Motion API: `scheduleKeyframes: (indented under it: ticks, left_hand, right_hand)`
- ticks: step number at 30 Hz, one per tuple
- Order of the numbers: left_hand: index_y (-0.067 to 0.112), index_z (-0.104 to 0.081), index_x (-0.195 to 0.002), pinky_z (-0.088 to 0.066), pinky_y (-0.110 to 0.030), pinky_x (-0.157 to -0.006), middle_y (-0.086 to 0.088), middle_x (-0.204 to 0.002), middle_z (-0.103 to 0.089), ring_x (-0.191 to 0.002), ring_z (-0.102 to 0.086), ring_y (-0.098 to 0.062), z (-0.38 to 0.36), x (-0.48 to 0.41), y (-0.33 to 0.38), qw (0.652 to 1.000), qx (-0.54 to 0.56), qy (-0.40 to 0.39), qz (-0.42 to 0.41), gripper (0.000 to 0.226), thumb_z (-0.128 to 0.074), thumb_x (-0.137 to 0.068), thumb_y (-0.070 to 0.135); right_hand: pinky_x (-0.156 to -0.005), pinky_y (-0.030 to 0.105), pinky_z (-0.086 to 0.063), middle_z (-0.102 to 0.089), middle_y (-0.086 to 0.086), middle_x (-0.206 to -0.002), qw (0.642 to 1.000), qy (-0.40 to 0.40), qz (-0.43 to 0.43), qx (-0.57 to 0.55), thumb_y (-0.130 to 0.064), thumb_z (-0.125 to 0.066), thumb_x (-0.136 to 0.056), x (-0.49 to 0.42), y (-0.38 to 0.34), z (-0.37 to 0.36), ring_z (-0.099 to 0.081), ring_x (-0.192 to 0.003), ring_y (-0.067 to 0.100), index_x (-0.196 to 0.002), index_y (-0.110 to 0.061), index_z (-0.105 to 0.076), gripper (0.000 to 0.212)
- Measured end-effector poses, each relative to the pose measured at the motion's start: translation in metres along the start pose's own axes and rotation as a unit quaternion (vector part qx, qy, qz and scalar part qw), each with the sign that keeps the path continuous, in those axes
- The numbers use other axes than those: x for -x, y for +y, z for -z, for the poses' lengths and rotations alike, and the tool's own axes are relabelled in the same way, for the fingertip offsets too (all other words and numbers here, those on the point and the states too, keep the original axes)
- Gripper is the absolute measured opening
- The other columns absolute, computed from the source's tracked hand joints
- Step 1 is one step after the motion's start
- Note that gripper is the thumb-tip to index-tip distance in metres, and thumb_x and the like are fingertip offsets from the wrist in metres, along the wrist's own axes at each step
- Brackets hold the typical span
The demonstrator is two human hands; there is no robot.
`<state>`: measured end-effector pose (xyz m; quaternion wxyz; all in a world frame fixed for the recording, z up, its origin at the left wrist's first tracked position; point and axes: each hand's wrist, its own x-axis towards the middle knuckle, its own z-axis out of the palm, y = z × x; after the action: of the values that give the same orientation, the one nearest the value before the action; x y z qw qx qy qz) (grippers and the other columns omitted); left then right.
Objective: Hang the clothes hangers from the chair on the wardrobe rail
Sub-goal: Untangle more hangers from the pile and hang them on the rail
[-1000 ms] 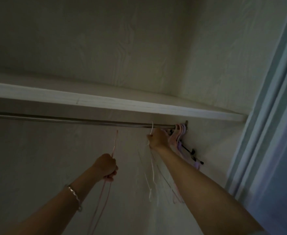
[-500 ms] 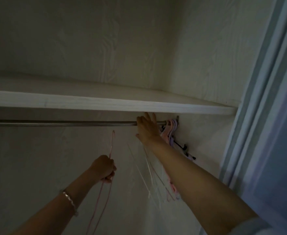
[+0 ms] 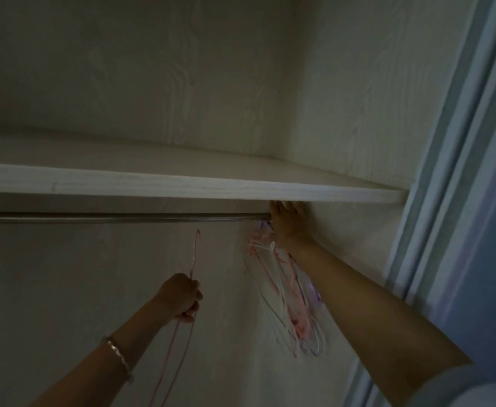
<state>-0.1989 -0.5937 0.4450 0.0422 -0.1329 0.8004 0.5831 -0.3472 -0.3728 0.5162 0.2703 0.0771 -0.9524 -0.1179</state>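
Observation:
A metal wardrobe rail [image 3: 123, 217] runs left to right under a white shelf. At its right end hangs a bunch of several thin hangers [image 3: 288, 292], pink, white and purple. My right hand [image 3: 289, 223] lies over the rail's right end, fingers spread and flat, right against the hooks of that bunch; it grips nothing I can see. My left hand [image 3: 180, 295] is lower and to the left, closed on a thin pink hanger [image 3: 195, 254] whose hook points up, a little below the rail. The chair is out of sight.
The white shelf [image 3: 182, 186] sits just above the rail, leaving a narrow gap. The wardrobe's back wall [image 3: 65, 289] is behind the hangers. A pale blue door frame [image 3: 446, 201] bounds the right side.
My right hand let go of the white hanger on the rail, then slid right to the rail's end, pushing the bunch together. The left hand has kept the pink hanger below the rail.

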Motion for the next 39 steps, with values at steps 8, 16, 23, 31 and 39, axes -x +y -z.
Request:
scheduleKeyframes:
  ticks: [8, 16, 23, 31, 39]
  left_hand:
    - [0.002, -0.053, -0.069, -0.042, -0.016, -0.031, -0.010, -0.054, -0.051, -0.027, -0.044, -0.012, -0.002, 0.013, 0.011, 1.000, -0.022, 0.007, -0.006, 0.037, -0.036, -0.101, 0.012]
    - [-0.004, -0.050, -0.068, -0.037, -0.015, -0.026, -0.002, -0.027, -0.050, -0.018, -0.044, -0.011, -0.018, 0.042, 0.035, 0.999, -0.025, -0.002, -0.021, 0.036, -0.036, -0.100, 0.007]
    - [-0.006, -0.053, -0.092, -0.047, -0.020, -0.032, -0.004, -0.037, -0.057, -0.025, -0.051, -0.010, -0.024, 0.054, 0.036, 0.998, -0.040, -0.030, -0.048, 0.032, -0.036, -0.102, 0.020]
    - [0.003, -0.056, -0.098, -0.045, -0.033, -0.086, -0.020, -0.114, -0.060, -0.105, -0.058, -0.037, 0.008, 0.069, 0.058, 0.960, -0.118, 0.177, -0.184, 0.029, -0.032, -0.097, 0.020]
    - [0.007, -0.060, -0.098, -0.040, -0.031, -0.075, -0.020, -0.107, -0.064, -0.097, -0.059, -0.036, 0.021, 0.059, 0.067, 0.936, -0.116, 0.230, -0.240, 0.026, -0.038, -0.092, 0.020]
  right_hand:
    - [-0.097, 0.040, -0.039, -0.057, 0.015, -0.126, 0.981, 0.145, 0.018, -0.129, -0.039, -0.060, -0.085, 0.024, -0.018, 0.032, -0.050, -0.120, 0.033, -0.127, -0.008, -0.051, 0.053]
    - [-0.065, 0.030, -0.050, -0.064, -0.001, -0.082, 0.900, 0.061, 0.019, -0.431, -0.051, -0.053, -0.087, 0.089, -0.099, 0.088, -0.062, -0.074, 0.017, -0.119, -0.021, -0.047, 0.044]
    - [-0.071, 0.032, -0.050, -0.066, 0.013, -0.086, 0.916, 0.090, 0.019, -0.391, -0.014, -0.052, -0.093, 0.100, -0.107, 0.094, -0.064, -0.082, 0.028, -0.123, -0.006, -0.056, 0.031]
    - [-0.090, 0.037, -0.050, -0.068, 0.015, -0.110, 0.903, 0.096, -0.001, -0.418, -0.011, -0.053, -0.093, 0.089, -0.086, 0.097, -0.062, -0.104, 0.030, -0.127, -0.006, -0.057, 0.034]
    - [-0.096, 0.032, -0.049, -0.065, 0.012, -0.121, 0.891, 0.082, -0.025, -0.445, -0.006, -0.050, -0.094, 0.061, -0.075, 0.079, -0.062, -0.106, 0.024, -0.132, -0.011, -0.056, 0.039]
